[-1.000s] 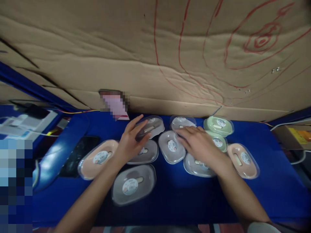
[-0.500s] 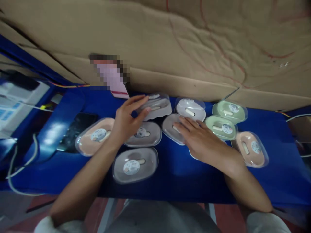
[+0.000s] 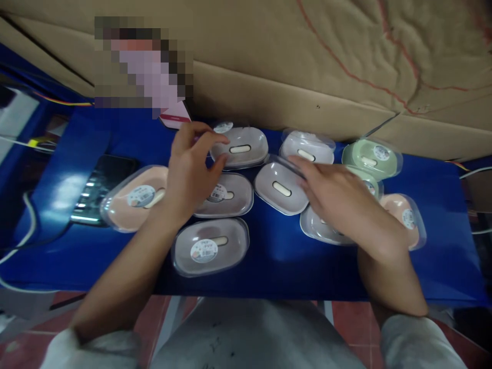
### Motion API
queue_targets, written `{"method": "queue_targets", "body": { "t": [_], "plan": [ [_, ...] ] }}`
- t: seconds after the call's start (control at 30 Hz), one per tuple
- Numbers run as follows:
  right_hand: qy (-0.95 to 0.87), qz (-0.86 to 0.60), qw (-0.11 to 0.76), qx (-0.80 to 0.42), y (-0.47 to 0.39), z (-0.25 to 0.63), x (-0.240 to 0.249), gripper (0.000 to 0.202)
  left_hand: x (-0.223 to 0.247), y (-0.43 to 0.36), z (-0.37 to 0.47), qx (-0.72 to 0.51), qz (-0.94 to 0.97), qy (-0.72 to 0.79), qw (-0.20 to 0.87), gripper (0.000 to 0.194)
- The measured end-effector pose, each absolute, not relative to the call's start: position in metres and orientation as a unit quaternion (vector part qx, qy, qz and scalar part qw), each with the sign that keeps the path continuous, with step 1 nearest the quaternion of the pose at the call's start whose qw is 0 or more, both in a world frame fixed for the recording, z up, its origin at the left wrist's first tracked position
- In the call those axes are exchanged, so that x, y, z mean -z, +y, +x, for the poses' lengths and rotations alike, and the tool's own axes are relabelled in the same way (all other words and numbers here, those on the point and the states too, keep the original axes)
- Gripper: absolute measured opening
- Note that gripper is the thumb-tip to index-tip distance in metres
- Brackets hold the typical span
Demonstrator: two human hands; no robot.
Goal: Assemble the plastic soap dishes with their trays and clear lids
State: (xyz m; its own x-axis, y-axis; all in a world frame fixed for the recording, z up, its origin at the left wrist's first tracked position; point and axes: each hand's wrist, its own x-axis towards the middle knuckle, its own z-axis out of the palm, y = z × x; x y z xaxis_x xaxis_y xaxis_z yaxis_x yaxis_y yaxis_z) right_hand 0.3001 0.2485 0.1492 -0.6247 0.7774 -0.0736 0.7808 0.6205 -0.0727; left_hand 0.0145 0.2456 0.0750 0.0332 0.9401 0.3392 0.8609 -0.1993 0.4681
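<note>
My left hand (image 3: pixel 196 171) is beside the left end of a grey oval dish (image 3: pixel 249 141), thumb and fingers apart. This dish has a cream oval piece in its middle, and a clear labelled cover (image 3: pixel 223 127) shows behind it. My right hand (image 3: pixel 338 202) is at the right end of another grey dish (image 3: pixel 274 177). Its fingers and thumb close on the edge of that dish's clear lid (image 3: pixel 284 163), which looks tilted; the fingertips are partly blurred. Under my left wrist lies a covered grey dish (image 3: pixel 205 200). Another grey dish (image 3: pixel 326 233) is partly hidden under my right hand.
A covered grey dish (image 3: pixel 211 259) sits near the front edge of the blue table (image 3: pixel 277 274). Peach dishes (image 3: pixel 125 207) are at both sides, and green ones (image 3: pixel 365 159) at the back right. A dark phone (image 3: pixel 107 174) lies left; a cardboard wall (image 3: pixel 261 95) stands behind.
The view has shifted. My right hand has moved from flat on the grey dish to its right end. My left fingers have come away from the back dish's cover.
</note>
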Motion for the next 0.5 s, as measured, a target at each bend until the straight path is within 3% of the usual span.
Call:
{"method": "queue_targets", "body": {
  "t": [0.17, 0.37, 0.5],
  "plan": [
    [0.87, 0.492, -0.03, -0.025, 0.255, 0.304, -0.158, 0.04, -0.08, 0.239, 0.021, -0.227, 0.765, 0.596, 0.09, 0.021],
    [0.861, 0.474, -0.108, 0.147, 0.278, 0.32, -0.151, 0.033, -0.094, 0.253, 0.045, -0.081, 0.784, 0.605, 0.111, 0.034],
    [0.853, 0.47, -0.076, 0.215, 0.288, 0.328, -0.145, 0.029, -0.105, 0.267, 0.067, 0.031, 0.789, 0.607, 0.092, 0.035]
  ]
}}
